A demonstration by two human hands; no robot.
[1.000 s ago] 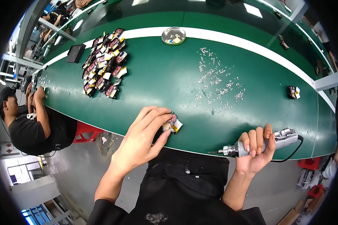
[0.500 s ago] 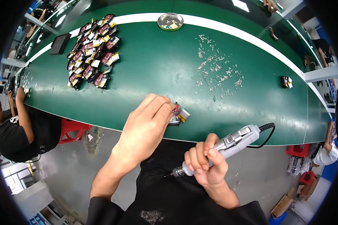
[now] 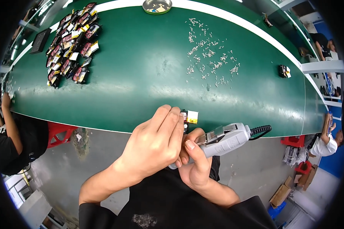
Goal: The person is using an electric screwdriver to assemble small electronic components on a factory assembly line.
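My left hand is closed, its fingertips bunched on a small electronic device at the near edge of the green table. The device has a black case and a white-and-yellow battery pack sticking out on its right. Most of it is hidden behind my fingers. My right hand grips a grey electric screwdriver, whose black cord leaves at the upper right. The screwdriver's front end lies behind my left hand, so its bit cannot be seen.
Many similar devices are heaped at the far left beside a black tray. Small white pieces lie scattered right of centre. A round metal dish stands at the back, and a lone device at the right. Co-workers sit on both sides.
My right hand has brought the screwdriver left and up against my left hand, hiding its bit. My left hand stays on the device. The whole view has shifted.
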